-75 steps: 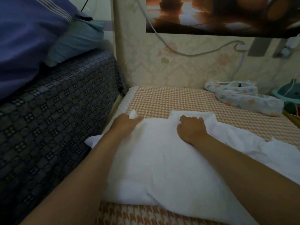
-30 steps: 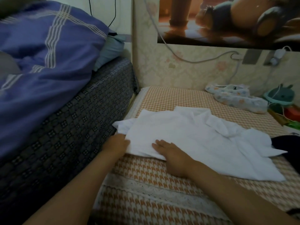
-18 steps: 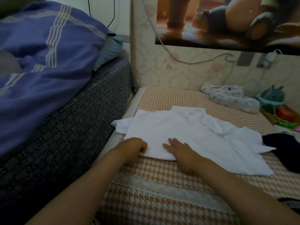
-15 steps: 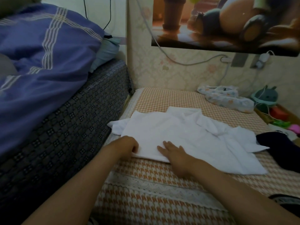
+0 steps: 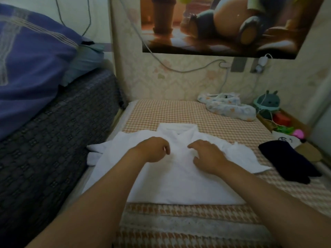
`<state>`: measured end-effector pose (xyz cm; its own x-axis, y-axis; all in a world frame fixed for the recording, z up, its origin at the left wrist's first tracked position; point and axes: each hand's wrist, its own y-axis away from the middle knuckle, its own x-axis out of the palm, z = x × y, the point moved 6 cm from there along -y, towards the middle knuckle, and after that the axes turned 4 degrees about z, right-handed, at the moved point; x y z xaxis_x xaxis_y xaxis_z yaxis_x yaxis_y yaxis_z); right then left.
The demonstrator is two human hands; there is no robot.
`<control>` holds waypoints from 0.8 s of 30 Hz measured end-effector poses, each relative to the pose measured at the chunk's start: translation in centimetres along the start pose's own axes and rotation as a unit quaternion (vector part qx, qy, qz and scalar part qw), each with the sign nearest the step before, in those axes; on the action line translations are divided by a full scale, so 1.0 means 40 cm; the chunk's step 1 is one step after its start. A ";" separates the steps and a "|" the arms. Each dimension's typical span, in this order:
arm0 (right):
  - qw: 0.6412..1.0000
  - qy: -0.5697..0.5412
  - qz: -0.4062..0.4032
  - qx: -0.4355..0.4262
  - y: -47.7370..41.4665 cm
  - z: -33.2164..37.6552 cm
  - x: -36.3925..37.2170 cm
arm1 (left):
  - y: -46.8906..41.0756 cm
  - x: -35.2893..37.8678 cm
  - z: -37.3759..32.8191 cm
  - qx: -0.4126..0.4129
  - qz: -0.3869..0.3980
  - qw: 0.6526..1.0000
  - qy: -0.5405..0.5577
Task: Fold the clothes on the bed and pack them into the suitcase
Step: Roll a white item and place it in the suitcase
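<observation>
Bedsheet (image 5: 179, 111): spread under white shirt (image 5: 179, 185).
Poster (image 5: 215, 24): hung beyond shirt.
Left hand (image 5: 152, 149), right hand (image 5: 207, 156): curled fingers laid on shirt; grip unclear.

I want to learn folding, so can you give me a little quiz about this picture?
1. True or false: the white shirt lies on the bed with its collar pointing away from the person.
2. What lies right of the shirt? A) dark garment B) red towel C) open suitcase
3. How many hands are over the shirt?
Key: 1 true; 2 A; 3 two, the left hand and the right hand.
</observation>
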<state>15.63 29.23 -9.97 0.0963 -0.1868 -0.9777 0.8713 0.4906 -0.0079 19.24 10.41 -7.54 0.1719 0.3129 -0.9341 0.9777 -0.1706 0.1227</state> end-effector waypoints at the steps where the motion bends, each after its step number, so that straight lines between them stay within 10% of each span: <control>1: 0.998 0.053 0.004 0.022 -0.008 -0.050 -0.004 | -0.033 0.010 -0.024 0.013 -0.016 1.000 0.001; 6: 0.986 0.147 -0.002 0.073 -0.052 -0.230 0.012 | -0.184 0.104 -0.114 0.070 -0.035 0.997 -0.028; 11: 0.952 -0.072 -0.180 0.236 -0.063 -0.355 -0.054 | -0.272 0.137 -0.142 0.113 -0.128 0.982 -0.082; 16: 0.921 -0.080 -0.064 0.376 -0.042 -0.487 -0.005 | -0.328 0.214 -0.100 0.042 -0.030 0.993 -0.105; 20: 0.939 -0.006 -0.048 0.339 -0.055 -0.471 -0.003 | -0.354 0.235 -0.087 0.002 -0.005 0.990 -0.139; 24: 0.982 0.082 -0.112 0.129 -0.092 -0.391 -0.014 | -0.384 0.214 -0.101 -0.001 -0.046 0.986 -0.158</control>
<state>4.83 40.85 -12.67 -0.1729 -0.1151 -0.9782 0.9567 0.2164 -0.1945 6.18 19.49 -16.08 0.0355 0.0204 -0.9992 0.9877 -0.1533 0.0320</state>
